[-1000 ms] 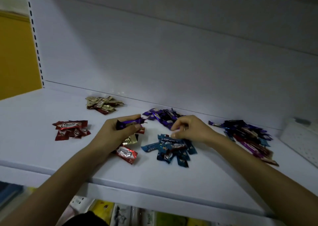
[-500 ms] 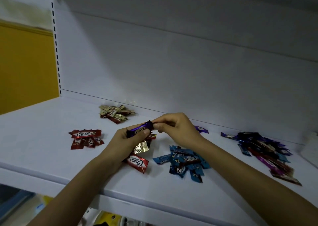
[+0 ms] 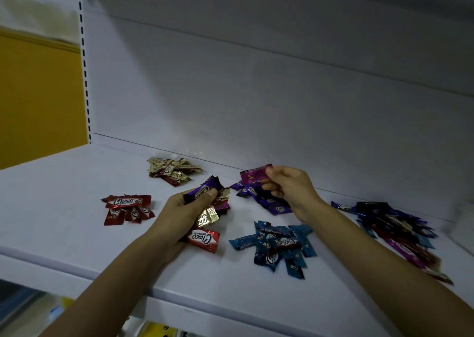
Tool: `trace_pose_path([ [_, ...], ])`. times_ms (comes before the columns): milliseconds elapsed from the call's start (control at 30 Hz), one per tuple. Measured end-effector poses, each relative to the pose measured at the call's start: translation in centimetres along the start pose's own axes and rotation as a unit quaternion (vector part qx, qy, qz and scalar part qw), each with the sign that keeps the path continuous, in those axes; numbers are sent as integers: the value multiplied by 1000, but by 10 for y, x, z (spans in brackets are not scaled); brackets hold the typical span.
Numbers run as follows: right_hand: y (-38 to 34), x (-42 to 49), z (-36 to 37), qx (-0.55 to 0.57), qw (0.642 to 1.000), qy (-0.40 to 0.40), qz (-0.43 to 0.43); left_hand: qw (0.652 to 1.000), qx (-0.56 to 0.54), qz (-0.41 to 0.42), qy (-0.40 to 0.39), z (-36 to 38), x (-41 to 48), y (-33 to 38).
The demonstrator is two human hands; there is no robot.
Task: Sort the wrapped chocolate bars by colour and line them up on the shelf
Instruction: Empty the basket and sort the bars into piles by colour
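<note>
1. Sorting is standing partway: foil-wrapped gold pile (image 3: 171, 171), red pile (image 3: 127, 208), purple pile (image 3: 275, 208) and blue pile (image 3: 277, 244) are lying loose on the white metal shelf (image 3: 64, 183), unaligned; a mixed dark heap (image 3: 395, 224) is waiting rightward.
2. Left hand (image 3: 179, 208) is clutching a mixed bunch (image 3: 207, 215) of bars; right hand (image 3: 289, 185) is pinching a magenta wrapped bar (image 3: 254, 175) above the purple pile.
3. No container is showing.

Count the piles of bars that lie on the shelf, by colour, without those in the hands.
Mostly gold pile: 1
Red pile: 1
Purple pile: 1
Blue pile: 1
Mixed pile: 1
Total: 5
</note>
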State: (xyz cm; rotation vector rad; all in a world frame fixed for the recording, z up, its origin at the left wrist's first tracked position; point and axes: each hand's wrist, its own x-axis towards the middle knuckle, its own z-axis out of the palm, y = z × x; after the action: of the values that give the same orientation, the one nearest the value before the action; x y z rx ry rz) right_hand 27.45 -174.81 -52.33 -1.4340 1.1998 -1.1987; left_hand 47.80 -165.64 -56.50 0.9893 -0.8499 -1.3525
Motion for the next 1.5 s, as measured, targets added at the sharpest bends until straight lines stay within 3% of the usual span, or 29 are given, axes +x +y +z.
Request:
trace_pose_path([
  [133,10,2,1,-10,999,9,30,998,-27,19,58,1,2,-1],
  [267,9,3,24,-22,998,-51,22,989,-69,39,124,-2,5,-1],
  [400,10,6,52,-178,976,-125,-14,991,-72,30,109,-2,5,1],
  [567,22,9,71,-340,931,-86,-102,995,-57,17,79,-3,2,1],
  [633,15,7,70,-262,956,-80,-103,995,-66,10,68,-3,1,3],
  [700,2,3,65,-138,980,-129,-67,995,-69,8,68,-2,1,4],
  [767,-8,-3,58,-64,976,-206,-22,995,-68,5,72,-2,2,4],
  [867,-7,-9,52,-78,961,-264,1,996,-61,2,60,-1,3,4],
  [1067,-3,-5,48,-43,986,-162,-21,996,-64,-1,57,-1,2,2],
  [1233,-7,11,57,-5,994,-90,58,992,-82,6,92,-2,7,0],
  [1500,-40,45,126,46,990,-89,101,991,-88,43,87,-4,10,-4],
])
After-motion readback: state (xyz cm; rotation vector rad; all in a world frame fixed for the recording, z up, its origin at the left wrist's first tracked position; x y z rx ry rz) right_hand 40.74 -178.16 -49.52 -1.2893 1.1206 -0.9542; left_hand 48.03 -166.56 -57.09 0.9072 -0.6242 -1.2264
